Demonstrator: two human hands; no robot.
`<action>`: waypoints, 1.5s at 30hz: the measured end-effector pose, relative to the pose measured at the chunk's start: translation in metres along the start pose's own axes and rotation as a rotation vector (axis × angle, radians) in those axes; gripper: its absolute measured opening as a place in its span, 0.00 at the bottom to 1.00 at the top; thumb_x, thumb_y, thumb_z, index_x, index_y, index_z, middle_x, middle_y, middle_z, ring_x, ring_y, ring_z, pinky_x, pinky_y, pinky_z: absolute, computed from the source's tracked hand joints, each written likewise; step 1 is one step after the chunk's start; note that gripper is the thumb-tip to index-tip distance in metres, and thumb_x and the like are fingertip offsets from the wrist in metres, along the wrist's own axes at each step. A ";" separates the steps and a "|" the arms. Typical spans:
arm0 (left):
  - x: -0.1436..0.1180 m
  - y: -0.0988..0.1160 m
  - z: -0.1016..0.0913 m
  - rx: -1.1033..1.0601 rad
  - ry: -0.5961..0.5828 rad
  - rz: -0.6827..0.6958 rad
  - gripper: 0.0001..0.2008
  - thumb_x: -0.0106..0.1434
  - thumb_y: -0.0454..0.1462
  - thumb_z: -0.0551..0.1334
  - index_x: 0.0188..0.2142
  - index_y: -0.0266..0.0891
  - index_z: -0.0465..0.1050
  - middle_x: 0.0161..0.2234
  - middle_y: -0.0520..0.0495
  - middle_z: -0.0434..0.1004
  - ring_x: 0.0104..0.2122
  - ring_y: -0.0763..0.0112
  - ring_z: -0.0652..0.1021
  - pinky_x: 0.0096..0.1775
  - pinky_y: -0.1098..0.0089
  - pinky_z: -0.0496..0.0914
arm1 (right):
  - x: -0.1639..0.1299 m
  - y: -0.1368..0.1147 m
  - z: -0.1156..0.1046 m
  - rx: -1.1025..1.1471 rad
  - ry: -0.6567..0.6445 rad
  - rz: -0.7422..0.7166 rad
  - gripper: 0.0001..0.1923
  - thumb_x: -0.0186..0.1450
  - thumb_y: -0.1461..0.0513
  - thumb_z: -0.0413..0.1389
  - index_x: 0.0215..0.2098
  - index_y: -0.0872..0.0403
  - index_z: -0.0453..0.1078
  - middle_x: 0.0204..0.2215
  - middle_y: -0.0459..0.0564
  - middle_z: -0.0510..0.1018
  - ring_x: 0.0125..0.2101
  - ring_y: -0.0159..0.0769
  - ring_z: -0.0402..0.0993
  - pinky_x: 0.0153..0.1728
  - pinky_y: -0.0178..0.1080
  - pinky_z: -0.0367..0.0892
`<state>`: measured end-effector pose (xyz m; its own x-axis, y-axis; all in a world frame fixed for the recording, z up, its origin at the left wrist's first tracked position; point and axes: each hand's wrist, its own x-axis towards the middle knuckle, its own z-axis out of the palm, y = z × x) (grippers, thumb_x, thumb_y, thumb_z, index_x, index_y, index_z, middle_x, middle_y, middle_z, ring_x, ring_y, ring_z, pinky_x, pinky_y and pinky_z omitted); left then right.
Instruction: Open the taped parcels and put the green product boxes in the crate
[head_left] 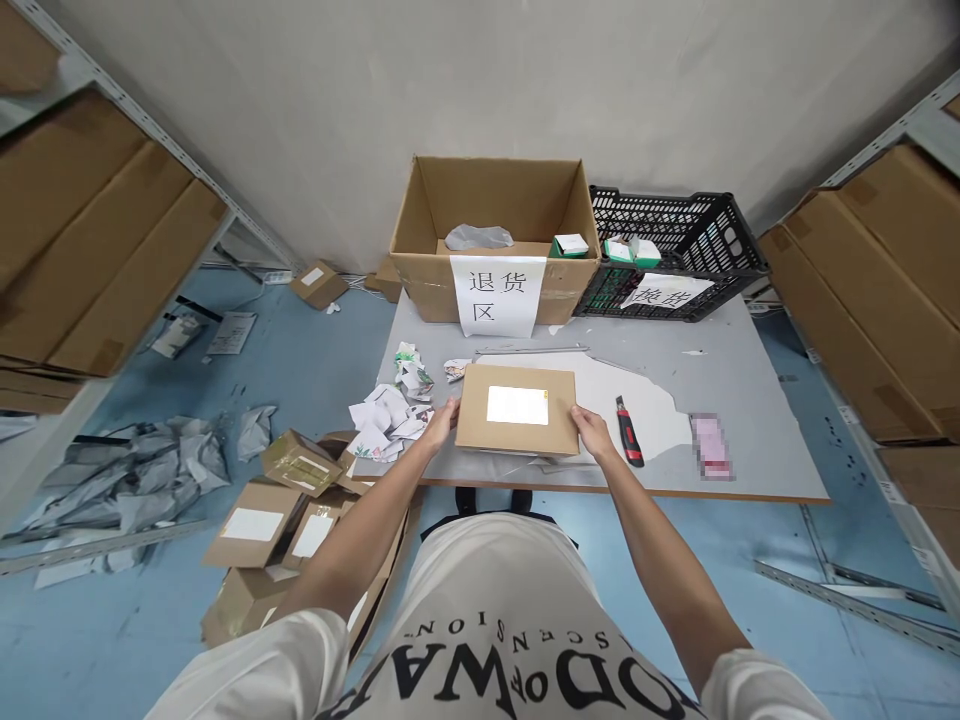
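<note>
Head view: left hand point(441, 424) and right hand point(594, 432) grip a box point(516, 432), perhaps raised; using the cutter point(630, 432) beside the right fingers would mean freeing one hand.

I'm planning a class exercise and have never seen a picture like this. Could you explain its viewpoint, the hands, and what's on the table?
There is no machine: a person works unaided. The single picture comes from a camera worn on the head, looking forward and down, so the wearer's white shirt shows below. The left hand and right hand hold opposite ends of a cardboard box, its white label facing up. On the table, paper scraps lie left of it; a utility knife and a blurred pink item lie right. Behind stand an open carton and a black crate.
</note>
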<state>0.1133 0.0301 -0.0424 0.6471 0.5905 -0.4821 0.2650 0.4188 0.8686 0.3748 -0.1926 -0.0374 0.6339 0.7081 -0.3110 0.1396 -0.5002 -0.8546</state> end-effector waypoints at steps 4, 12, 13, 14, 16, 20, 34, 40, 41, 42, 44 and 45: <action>-0.001 -0.004 0.000 -0.073 0.003 -0.043 0.36 0.58 0.63 0.48 0.51 0.41 0.72 0.49 0.41 0.75 0.52 0.53 0.72 0.55 0.53 0.62 | -0.001 0.004 0.002 0.032 0.010 0.028 0.30 0.61 0.41 0.46 0.43 0.52 0.76 0.45 0.50 0.79 0.49 0.48 0.72 0.50 0.48 0.65; -0.002 -0.007 0.005 -0.063 0.031 -0.003 0.35 0.59 0.62 0.49 0.53 0.41 0.70 0.50 0.42 0.75 0.52 0.54 0.73 0.55 0.55 0.63 | -0.007 0.006 0.001 0.099 0.009 0.033 0.29 0.61 0.41 0.47 0.43 0.52 0.75 0.50 0.49 0.75 0.51 0.47 0.70 0.52 0.47 0.65; -0.002 -0.007 0.005 -0.059 0.033 0.004 0.36 0.58 0.62 0.49 0.53 0.41 0.70 0.49 0.42 0.75 0.52 0.54 0.73 0.55 0.55 0.63 | -0.007 0.007 0.001 0.103 0.009 0.030 0.29 0.61 0.41 0.47 0.43 0.52 0.75 0.50 0.50 0.75 0.51 0.47 0.70 0.52 0.47 0.65; -0.002 -0.008 0.005 -0.056 0.034 0.010 0.36 0.58 0.62 0.49 0.53 0.41 0.70 0.49 0.42 0.75 0.52 0.54 0.73 0.54 0.55 0.63 | -0.007 0.008 0.001 0.107 0.008 0.027 0.29 0.61 0.41 0.47 0.43 0.52 0.75 0.50 0.50 0.75 0.51 0.47 0.70 0.52 0.47 0.65; -0.001 -0.009 0.005 -0.049 0.041 0.022 0.37 0.57 0.63 0.50 0.53 0.41 0.70 0.49 0.41 0.75 0.51 0.53 0.73 0.54 0.54 0.64 | -0.007 0.009 0.001 0.110 0.006 0.019 0.29 0.61 0.41 0.47 0.44 0.51 0.75 0.49 0.49 0.76 0.51 0.46 0.70 0.52 0.47 0.65; 0.000 -0.014 0.005 -0.028 0.069 0.077 0.39 0.55 0.64 0.50 0.54 0.39 0.69 0.49 0.40 0.75 0.52 0.53 0.73 0.54 0.55 0.64 | -0.008 0.012 0.002 0.103 -0.010 -0.018 0.31 0.61 0.41 0.46 0.50 0.51 0.71 0.51 0.50 0.75 0.52 0.45 0.69 0.53 0.47 0.63; -0.006 -0.021 0.010 -0.042 0.166 0.171 0.38 0.54 0.63 0.54 0.50 0.36 0.72 0.49 0.39 0.75 0.55 0.55 0.70 0.56 0.57 0.61 | -0.028 0.069 -0.078 -0.186 0.546 0.086 0.34 0.63 0.46 0.42 0.56 0.60 0.62 0.50 0.61 0.73 0.50 0.44 0.69 0.51 0.45 0.63; -0.006 -0.023 0.011 0.074 0.263 0.189 0.30 0.57 0.58 0.55 0.43 0.36 0.76 0.45 0.42 0.77 0.54 0.54 0.70 0.57 0.58 0.60 | -0.050 0.101 -0.120 -0.530 0.657 0.207 0.39 0.64 0.47 0.40 0.63 0.65 0.50 0.62 0.65 0.57 0.62 0.50 0.50 0.59 0.50 0.48; -0.006 -0.023 0.012 0.054 0.271 0.190 0.30 0.57 0.58 0.55 0.42 0.35 0.76 0.45 0.42 0.78 0.53 0.55 0.71 0.57 0.58 0.60 | -0.053 0.105 -0.126 -0.580 0.655 0.259 0.39 0.63 0.47 0.40 0.64 0.65 0.49 0.63 0.65 0.52 0.63 0.51 0.46 0.60 0.51 0.46; -0.005 -0.024 0.012 0.027 0.270 0.183 0.31 0.57 0.59 0.55 0.42 0.35 0.76 0.44 0.42 0.78 0.53 0.55 0.71 0.56 0.58 0.61 | -0.055 0.110 -0.133 -0.616 0.649 0.321 0.40 0.63 0.46 0.41 0.64 0.64 0.48 0.65 0.64 0.49 0.64 0.51 0.42 0.60 0.53 0.44; -0.003 -0.024 0.014 -0.028 0.264 0.154 0.33 0.56 0.60 0.54 0.42 0.34 0.76 0.42 0.41 0.79 0.51 0.56 0.73 0.54 0.58 0.64 | -0.058 0.119 -0.146 -0.650 0.634 0.451 0.40 0.62 0.45 0.42 0.65 0.60 0.47 0.66 0.61 0.45 0.64 0.52 0.39 0.60 0.55 0.44; -0.003 -0.025 0.015 -0.049 0.263 0.136 0.34 0.56 0.61 0.54 0.43 0.34 0.75 0.41 0.41 0.79 0.50 0.56 0.74 0.52 0.59 0.66 | -0.058 0.124 -0.153 -0.651 0.625 0.508 0.40 0.62 0.45 0.43 0.65 0.59 0.47 0.66 0.61 0.44 0.65 0.51 0.38 0.59 0.55 0.44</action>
<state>0.1157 0.0076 -0.0605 0.4654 0.7991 -0.3805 0.1495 0.3527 0.9237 0.4723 -0.3721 -0.0620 0.9888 0.0460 -0.1422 0.0115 -0.9720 -0.2345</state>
